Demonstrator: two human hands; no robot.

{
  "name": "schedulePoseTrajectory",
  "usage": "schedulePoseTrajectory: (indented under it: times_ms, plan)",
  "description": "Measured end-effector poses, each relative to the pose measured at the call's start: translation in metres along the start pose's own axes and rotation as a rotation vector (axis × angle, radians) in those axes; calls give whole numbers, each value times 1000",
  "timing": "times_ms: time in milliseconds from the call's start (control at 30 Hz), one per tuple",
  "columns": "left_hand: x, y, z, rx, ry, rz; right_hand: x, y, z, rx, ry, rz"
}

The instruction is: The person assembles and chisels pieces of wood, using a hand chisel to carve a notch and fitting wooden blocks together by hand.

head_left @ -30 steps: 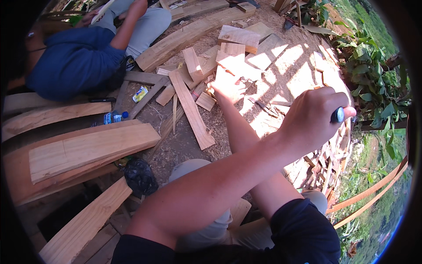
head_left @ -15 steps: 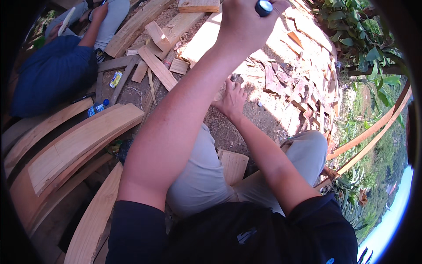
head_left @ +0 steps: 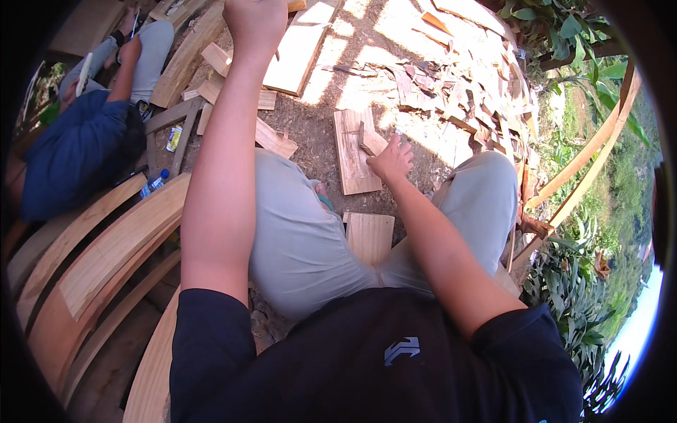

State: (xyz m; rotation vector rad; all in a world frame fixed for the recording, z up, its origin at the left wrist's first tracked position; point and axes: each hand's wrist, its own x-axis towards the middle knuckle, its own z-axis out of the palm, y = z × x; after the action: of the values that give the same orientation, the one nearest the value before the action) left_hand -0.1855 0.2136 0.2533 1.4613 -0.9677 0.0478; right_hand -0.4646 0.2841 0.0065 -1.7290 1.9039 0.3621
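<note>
My left hand [head_left: 255, 29] is raised to the top edge of the picture, its fingers closed in a fist. Only a small dark tip shows beside it, so I cannot make out what it grips. Low in front of my knees, my right hand [head_left: 392, 161] holds a small wood block [head_left: 373, 142], thumb and fingers around its near end. The block rests at an angle on a flat wooden board [head_left: 350, 163] lying on the ground. Between my thighs another short piece of wood [head_left: 369, 236] is partly visible.
Curved timber pieces [head_left: 127, 240] are stacked on my left. Beyond them a person in a dark blue shirt [head_left: 77, 155] sits bent over, near a plastic bottle [head_left: 156, 182]. Wood scraps [head_left: 458, 95] and bark litter the far right ground. A larger plank [head_left: 303, 53] lies ahead.
My left arm has swung left and up, and the dark round-ended thing in its fist has nearly left view. The board and block by my right hand are now uncovered. The view has shifted.
</note>
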Motion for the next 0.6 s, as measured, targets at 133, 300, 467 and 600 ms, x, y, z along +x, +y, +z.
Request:
schedulePoseTrajectory:
  times_ms: [133, 300, 467, 600]
  plan:
    - [-1, 0, 5, -30, -43, -22, 35, 29, 23, -63, 12, -202]
    - [-4, -5, 5, -65, -5, -9, 57, 36, 31, 87, -93, -112]
    - [-4, 2, 2, -67, -103, -156, 54, 39, 17, -18, -103, -179]
    - [-4, -6, 5, -73, -162, -129, 45, 34, 7, -71, -169, -147]
